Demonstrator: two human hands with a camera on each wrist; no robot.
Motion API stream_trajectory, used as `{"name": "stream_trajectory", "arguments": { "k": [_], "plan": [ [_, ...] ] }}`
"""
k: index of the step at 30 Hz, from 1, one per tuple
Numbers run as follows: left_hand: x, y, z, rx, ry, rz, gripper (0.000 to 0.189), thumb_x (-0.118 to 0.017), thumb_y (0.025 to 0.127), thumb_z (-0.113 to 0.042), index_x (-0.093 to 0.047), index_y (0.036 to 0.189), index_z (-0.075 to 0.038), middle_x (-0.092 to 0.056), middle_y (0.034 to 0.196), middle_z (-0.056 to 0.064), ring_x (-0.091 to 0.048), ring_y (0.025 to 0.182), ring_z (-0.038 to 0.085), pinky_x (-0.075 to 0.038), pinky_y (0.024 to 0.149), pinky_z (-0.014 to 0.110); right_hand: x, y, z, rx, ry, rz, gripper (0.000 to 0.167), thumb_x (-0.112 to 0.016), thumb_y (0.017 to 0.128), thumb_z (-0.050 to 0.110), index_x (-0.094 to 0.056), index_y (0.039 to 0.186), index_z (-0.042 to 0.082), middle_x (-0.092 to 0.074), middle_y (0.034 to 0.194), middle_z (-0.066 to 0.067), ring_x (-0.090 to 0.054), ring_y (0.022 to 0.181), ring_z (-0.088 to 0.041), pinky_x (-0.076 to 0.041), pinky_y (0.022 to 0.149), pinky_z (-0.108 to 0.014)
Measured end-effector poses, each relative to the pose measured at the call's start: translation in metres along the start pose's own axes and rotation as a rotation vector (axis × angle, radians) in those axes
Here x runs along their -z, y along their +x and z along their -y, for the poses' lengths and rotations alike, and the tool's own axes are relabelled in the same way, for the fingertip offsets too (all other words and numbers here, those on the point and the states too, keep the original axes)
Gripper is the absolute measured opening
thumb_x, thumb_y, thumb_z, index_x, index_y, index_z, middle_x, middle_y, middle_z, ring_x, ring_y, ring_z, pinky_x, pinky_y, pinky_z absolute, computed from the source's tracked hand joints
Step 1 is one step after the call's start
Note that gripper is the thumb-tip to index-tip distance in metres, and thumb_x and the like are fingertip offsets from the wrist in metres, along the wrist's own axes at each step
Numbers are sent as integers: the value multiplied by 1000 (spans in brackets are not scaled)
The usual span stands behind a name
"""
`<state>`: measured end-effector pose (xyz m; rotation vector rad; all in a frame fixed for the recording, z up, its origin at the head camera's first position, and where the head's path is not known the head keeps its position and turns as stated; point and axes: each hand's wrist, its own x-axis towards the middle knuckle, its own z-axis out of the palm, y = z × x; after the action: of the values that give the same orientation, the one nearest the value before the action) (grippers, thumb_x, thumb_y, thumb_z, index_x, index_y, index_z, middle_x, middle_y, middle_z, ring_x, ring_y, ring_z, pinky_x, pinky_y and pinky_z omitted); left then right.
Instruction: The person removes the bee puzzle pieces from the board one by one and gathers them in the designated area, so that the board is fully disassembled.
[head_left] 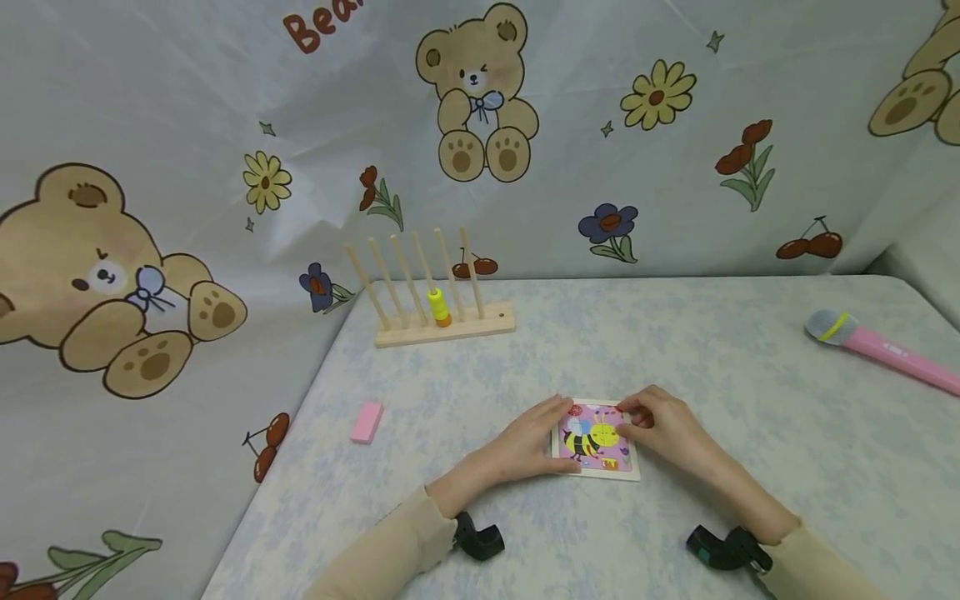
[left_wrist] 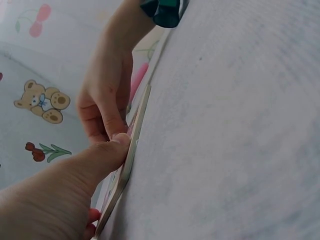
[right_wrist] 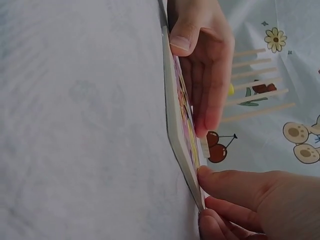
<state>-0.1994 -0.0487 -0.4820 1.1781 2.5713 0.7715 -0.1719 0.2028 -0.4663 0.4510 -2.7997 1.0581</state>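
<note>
A square bee puzzle (head_left: 592, 439) with a pale wooden border lies on the table, its picture facing up. My left hand (head_left: 528, 442) holds it from the left, with the thumb at the near edge and the fingers at the far left corner. In the right wrist view, that left thumb (right_wrist: 184, 37) rests over the board's rim. At the right side, my right hand (head_left: 667, 427) pinches the puzzle's upper right part between thumb and index finger. Whether a single loose piece is between them cannot be told, since the fingers cover that spot.
A wooden rack (head_left: 446, 327) with several upright pegs stands at the back left, yellow and orange beads on one peg. A pink block (head_left: 367, 422) lies left of the puzzle. A pink toy microphone (head_left: 885, 350) lies at the far right. Behind the table hangs a bear-printed cloth (head_left: 555, 208).
</note>
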Motion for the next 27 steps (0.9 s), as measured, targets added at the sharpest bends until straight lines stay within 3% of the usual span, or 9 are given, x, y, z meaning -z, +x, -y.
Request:
{"name": "stream_trajectory", "arguments": {
  "k": [9, 17, 27],
  "plan": [
    [0, 0, 3, 10, 14, 13, 90, -66, 84, -50, -23, 150, -6, -23, 154, 9, -14, 141, 15, -20, 111, 32, -2, 2, 0, 75, -30, 5, 24, -79, 76, 9, -70, 96, -1, -55, 82, -2, -50, 70, -14, -46, 60, -22],
    [0, 5, -1, 15, 19, 34, 91, -65, 84, -52, -23, 150, -5, -23, 154, 7, -14, 141, 15, -19, 111, 30, 10, 8, -6, 37, -43, 119, 27, -79, 78, 16, -67, 98, 2, -56, 89, -2, -48, 77, -16, -45, 66, -27],
    [3, 4, -1, 22, 26, 27, 91, -66, 83, -51, -24, 150, -7, -23, 154, 8, -15, 141, 15, -20, 111, 31, 4, 9, -8, 47, -15, 67, 30, -80, 77, 19, -66, 98, 2, -52, 84, 0, -44, 72, -15, -39, 59, -23]
  ]
}}
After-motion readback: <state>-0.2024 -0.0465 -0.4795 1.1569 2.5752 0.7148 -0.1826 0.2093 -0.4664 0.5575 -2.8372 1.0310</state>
